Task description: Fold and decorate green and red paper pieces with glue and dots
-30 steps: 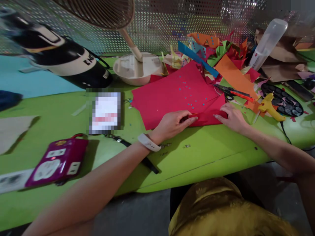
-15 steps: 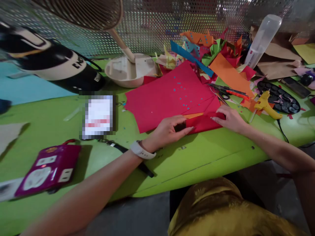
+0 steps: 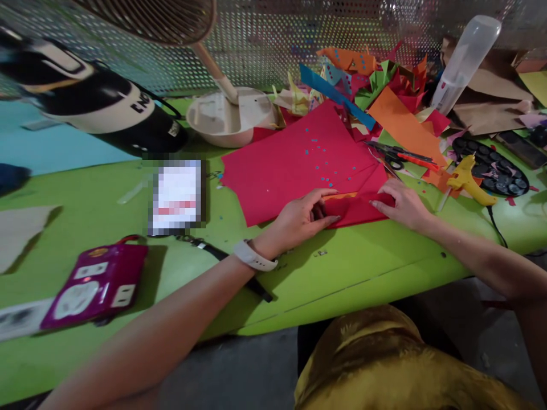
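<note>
A folded piece of red paper (image 3: 355, 209), with a strip of orange showing along its top edge, lies near the front of the green table. My left hand (image 3: 304, 217) grips its left end between thumb and fingers. At its right end, my right hand (image 3: 401, 204) pinches the paper with the fingertips. Behind both hands spreads a large red sheet (image 3: 286, 165) sprinkled with tiny blue paper bits. Scissors (image 3: 397, 156) with dark and orange parts rest just beyond my right hand.
To the right are a yellow glue gun (image 3: 464, 181) and a black palette-like tray (image 3: 491, 165). Coloured paper scraps (image 3: 384, 85) and a clear bottle (image 3: 468, 60) stand behind. Leftward are a fan base (image 3: 233, 134), a black-and-white flask (image 3: 115, 111), a blurred-out phone-like item (image 3: 177, 196) and a purple box (image 3: 96, 285).
The view has shifted slightly, so everything sits a little further right and higher. Both hands keep their hold on the folded red paper, with the left fingers more curled.
</note>
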A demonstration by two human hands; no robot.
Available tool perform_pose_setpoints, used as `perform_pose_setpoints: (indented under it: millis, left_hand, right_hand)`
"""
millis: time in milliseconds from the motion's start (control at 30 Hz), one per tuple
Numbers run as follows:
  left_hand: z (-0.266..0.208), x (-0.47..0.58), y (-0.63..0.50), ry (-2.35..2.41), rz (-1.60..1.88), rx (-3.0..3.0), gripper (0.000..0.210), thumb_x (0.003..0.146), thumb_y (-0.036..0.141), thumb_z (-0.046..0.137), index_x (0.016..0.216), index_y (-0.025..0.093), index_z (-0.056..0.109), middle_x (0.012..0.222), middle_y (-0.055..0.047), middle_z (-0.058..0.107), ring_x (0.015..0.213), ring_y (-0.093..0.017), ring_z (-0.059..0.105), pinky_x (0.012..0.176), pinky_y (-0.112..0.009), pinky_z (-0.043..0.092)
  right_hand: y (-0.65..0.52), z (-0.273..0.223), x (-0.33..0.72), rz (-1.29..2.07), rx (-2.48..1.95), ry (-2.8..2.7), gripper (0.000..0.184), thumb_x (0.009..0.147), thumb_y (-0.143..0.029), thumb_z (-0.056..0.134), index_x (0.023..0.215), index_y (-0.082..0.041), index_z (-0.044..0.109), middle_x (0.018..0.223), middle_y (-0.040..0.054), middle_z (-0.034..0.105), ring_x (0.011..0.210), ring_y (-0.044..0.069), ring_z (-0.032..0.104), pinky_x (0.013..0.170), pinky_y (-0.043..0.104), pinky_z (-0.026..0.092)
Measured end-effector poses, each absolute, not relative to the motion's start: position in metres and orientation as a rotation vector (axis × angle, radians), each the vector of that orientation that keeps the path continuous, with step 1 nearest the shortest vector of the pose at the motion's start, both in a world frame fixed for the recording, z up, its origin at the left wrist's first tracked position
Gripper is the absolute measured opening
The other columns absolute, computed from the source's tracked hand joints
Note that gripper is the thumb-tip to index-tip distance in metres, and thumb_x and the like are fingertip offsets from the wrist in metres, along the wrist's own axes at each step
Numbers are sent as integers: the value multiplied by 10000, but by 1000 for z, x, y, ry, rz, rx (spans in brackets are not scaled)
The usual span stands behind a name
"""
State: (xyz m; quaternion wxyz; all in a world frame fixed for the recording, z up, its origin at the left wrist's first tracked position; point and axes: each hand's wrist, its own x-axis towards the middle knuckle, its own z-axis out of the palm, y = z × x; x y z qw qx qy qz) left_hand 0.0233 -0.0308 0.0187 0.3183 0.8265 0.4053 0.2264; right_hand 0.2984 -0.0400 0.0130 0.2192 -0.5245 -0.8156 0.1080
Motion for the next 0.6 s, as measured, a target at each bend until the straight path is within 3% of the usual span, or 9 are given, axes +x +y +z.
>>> perform_pose_setpoints:
  millis: [67,167,300,467,600]
  left_hand:
    - [19,21,-32,1090,610,2279,545,902,463,619,1365,205,495,860,-27,665,693,-153,627,635,-269,506]
    - [21,20,-37,1137,703,2564,457,939,424,572,1342,211,533,1133,-119,673,1008,-247,658,860,-391,535]
    - [23,23,-48,895,628,2860,436,1017,317,416,1448,254,438,1457,-109,534,1371,-246,470,1129,-433,372]
    - [17,27,-57,560,266,3015,783,986,597,324,1585,156,81,1609,-146,283,1493,-254,268,1217,-425,182]
    - [13,25,-56,543,136,3003,846,965,662,263,1579,156,-24,1624,-135,218,1505,-244,230,1226,-409,115]
  right_hand:
    - [-40,13,298,291,-1460,-2262,152,895,-361,593,873,-212,608,940,91,669,924,248,623,817,386,497]
    - [-41,14,297,290,-1479,-2266,153,900,-372,590,888,-221,611,956,85,670,937,244,624,814,380,498]
    - [-42,15,295,317,-1491,-2281,166,909,-380,581,891,-218,612,950,80,671,924,231,624,806,362,489]
    - [-43,18,293,342,-1514,-2270,154,909,-358,580,929,-210,615,994,84,672,969,229,620,822,349,471]
    - [-44,21,291,380,-1546,-2258,139,901,-337,591,922,-203,621,990,81,666,947,221,620,806,338,464]
